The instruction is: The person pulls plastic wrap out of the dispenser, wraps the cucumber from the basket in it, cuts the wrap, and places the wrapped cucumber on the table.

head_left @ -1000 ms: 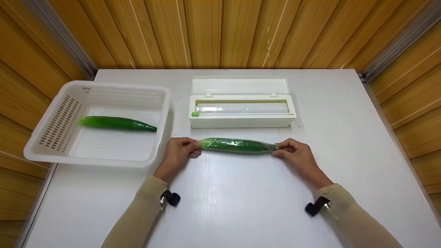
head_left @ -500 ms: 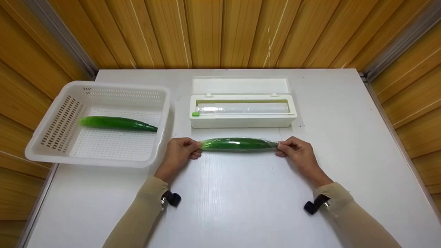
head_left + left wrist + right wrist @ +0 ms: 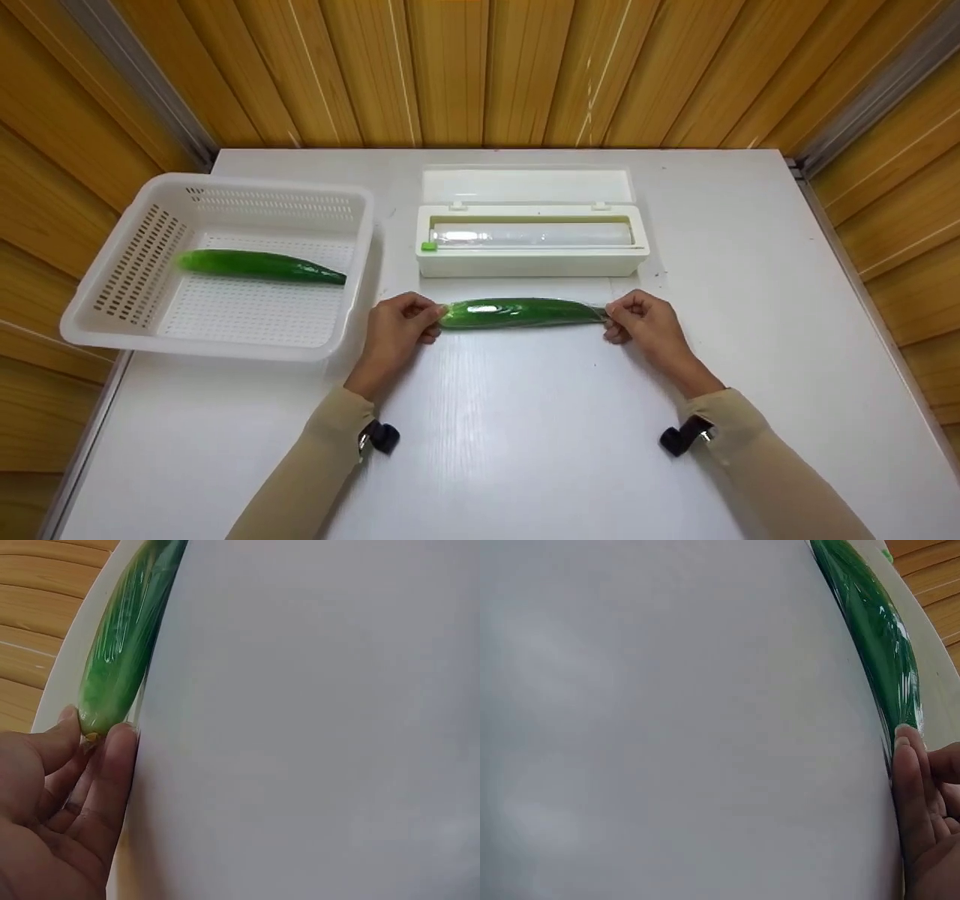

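Observation:
A green cucumber (image 3: 517,313) wrapped in shiny cling film lies crosswise at the middle of the white table, in front of the wrap box. My left hand (image 3: 397,326) pinches its pale end; in the left wrist view, thumb and fingers (image 3: 112,765) lie on either side of the tip (image 3: 94,724). At the dark, narrow end, my right hand (image 3: 649,326) pinches the tip and the film around it. In the right wrist view the film is creased along the cucumber (image 3: 881,637), and the fingers (image 3: 911,780) partly hide its tip.
Behind the cucumber stands a white cling film box (image 3: 532,262), its lid (image 3: 529,184) raised, a film roll (image 3: 532,234) inside and a green slider (image 3: 429,246) at left. A white perforated basket (image 3: 225,351) at left holds another cucumber (image 3: 262,265). Wood-patterned walls border the table.
The right hand has shifted slightly outward along the dark end, its thumb rolling upward. Reflections on the wrapped cucumber have changed, as if it turned a little. The left hand keeps its hold.

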`<state>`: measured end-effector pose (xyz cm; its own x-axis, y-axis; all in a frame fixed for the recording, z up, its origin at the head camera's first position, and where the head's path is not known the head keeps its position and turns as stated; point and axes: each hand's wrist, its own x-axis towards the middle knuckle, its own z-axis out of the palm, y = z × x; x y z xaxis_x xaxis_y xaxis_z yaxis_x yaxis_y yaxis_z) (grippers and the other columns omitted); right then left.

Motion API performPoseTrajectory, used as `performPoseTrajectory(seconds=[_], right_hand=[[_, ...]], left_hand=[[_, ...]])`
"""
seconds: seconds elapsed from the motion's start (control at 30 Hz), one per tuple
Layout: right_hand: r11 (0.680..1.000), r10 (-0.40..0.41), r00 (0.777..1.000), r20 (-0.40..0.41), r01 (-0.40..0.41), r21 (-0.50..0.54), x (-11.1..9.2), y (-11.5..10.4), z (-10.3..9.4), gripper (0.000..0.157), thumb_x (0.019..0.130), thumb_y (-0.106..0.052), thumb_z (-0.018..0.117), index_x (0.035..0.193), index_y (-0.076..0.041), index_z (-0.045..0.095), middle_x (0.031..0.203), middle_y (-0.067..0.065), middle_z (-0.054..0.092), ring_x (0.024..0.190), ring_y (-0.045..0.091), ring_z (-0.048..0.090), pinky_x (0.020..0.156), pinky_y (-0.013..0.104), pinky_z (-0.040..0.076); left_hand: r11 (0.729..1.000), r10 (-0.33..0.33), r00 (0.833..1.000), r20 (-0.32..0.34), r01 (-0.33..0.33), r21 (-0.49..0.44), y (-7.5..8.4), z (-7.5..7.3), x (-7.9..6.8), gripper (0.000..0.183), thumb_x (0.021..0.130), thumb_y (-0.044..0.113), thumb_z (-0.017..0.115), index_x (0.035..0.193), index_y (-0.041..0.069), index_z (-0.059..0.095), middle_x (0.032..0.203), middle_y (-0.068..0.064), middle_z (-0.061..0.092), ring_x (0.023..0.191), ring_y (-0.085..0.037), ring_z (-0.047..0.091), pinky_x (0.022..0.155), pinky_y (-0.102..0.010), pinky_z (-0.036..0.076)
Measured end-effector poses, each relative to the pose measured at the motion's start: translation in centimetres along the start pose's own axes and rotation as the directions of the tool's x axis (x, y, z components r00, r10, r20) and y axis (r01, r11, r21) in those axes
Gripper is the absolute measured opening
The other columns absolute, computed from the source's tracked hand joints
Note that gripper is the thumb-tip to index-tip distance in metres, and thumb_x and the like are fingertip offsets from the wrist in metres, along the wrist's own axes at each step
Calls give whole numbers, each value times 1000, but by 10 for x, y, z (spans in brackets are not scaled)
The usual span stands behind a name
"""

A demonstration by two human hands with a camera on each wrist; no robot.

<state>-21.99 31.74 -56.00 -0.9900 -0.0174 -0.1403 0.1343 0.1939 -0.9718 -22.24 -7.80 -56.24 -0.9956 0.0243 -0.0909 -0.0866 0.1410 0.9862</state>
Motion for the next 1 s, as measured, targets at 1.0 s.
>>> performPoseTrajectory(seconds=[1.0], right_hand=[[819,-286,949,132,314,-481,-13,5,-10,31,90,-1,84,121,-4,79,106,6,69,93,19,65,79,15,51]], left_hand=[[947,107,994,39,-114,301,5,3,4,17,94,8,82,109,-1,81,94,-7,77,79,-17,70,73,-30,58]])
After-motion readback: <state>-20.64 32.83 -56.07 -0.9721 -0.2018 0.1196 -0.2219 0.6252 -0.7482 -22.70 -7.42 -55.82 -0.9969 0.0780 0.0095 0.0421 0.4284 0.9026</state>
